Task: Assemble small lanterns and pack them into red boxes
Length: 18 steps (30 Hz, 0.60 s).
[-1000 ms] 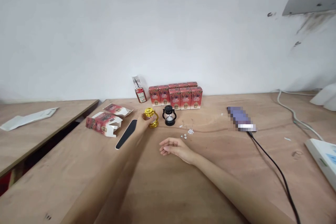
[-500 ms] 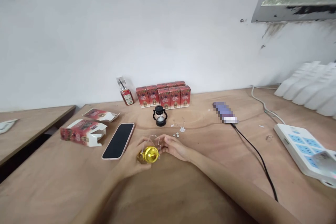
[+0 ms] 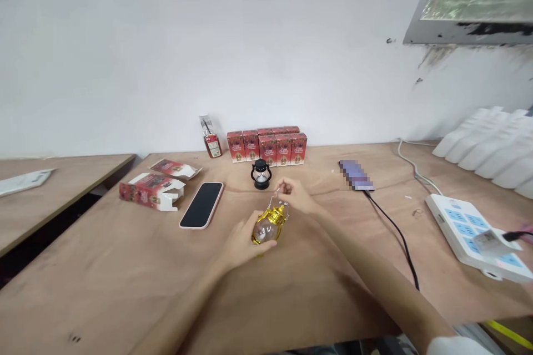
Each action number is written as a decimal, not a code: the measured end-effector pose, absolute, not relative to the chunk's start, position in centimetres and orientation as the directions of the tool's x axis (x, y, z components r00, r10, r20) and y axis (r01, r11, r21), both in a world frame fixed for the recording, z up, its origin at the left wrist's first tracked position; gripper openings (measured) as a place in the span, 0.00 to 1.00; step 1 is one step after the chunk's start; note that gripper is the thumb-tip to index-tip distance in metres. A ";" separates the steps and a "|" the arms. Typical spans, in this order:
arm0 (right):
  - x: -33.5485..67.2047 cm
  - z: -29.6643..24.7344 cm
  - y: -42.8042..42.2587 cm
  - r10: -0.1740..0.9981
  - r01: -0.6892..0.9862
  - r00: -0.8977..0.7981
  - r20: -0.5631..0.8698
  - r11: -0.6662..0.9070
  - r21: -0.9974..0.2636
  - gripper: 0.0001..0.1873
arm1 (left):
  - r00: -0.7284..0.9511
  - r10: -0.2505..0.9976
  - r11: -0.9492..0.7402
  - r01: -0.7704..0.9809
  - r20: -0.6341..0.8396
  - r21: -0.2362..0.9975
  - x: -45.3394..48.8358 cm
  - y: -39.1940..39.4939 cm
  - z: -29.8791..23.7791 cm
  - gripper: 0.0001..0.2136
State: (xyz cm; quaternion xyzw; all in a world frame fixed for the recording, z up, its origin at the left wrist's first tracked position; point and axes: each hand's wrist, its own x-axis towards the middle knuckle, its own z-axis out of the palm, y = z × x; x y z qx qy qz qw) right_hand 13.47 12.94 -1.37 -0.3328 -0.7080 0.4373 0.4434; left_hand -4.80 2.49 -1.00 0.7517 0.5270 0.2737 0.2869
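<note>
A small gold toy lantern (image 3: 270,222) is tilted above the middle of the wooden table (image 3: 291,288). My left hand (image 3: 240,242) is wrapped round its clear lower body. My right hand (image 3: 293,195) pinches the thin wire handle at its top. A small black lantern (image 3: 260,173) stands upright just beyond, apart from both hands. Behind it a row of several red boxes (image 3: 268,146) lines the wall.
A black phone in a pink case (image 3: 202,204) lies left of my hands, with opened red-and-white cartons (image 3: 150,192) further left. A pouch (image 3: 210,139) leans on the wall. A blurred device (image 3: 355,174) with a black cable (image 3: 395,238) and a white power strip (image 3: 474,233) lie to the right.
My left hand brought the gold lantern from beside the black one toward me. My right hand rose from the table and took its wire handle. The lantern now tilts with its top away.
</note>
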 end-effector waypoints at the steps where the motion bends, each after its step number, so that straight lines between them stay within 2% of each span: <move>1: 14.0 -1.5 13.2 0.868 0.144 -0.346 0.356 0.424 -0.894 0.05 | 0.230 0.963 -0.252 0.591 0.139 0.766 -4.6 2.6 -1.8 0.24; 4: 15.3 -1.8 13.0 0.865 0.268 -0.238 0.441 0.495 -0.827 0.03 | 0.030 0.975 -0.205 0.494 0.219 0.845 -4.3 3.3 -3.6 0.23; 7: 15.2 -2.2 10.9 0.839 0.306 -0.191 0.510 0.545 -0.781 0.06 | -0.057 0.960 -0.211 0.493 0.273 0.844 -4.7 4.1 -4.1 0.21; 11: 13.3 -3.1 7.1 0.835 0.292 -0.159 0.526 0.549 -0.783 0.08 | -0.082 0.934 -0.256 0.530 0.349 0.808 -4.9 3.9 -4.4 0.20; 15: 11.8 -5.0 5.4 0.883 0.222 -0.118 0.453 0.469 -0.855 0.12 | -0.024 0.905 -0.303 0.662 0.424 0.685 -4.8 3.3 -4.9 0.19; 18: 11.6 -6.2 5.8 0.910 0.124 -0.166 0.380 0.402 -0.907 0.17 | -0.032 0.891 -0.299 0.710 0.453 0.637 -4.9 3.4 -5.2 0.19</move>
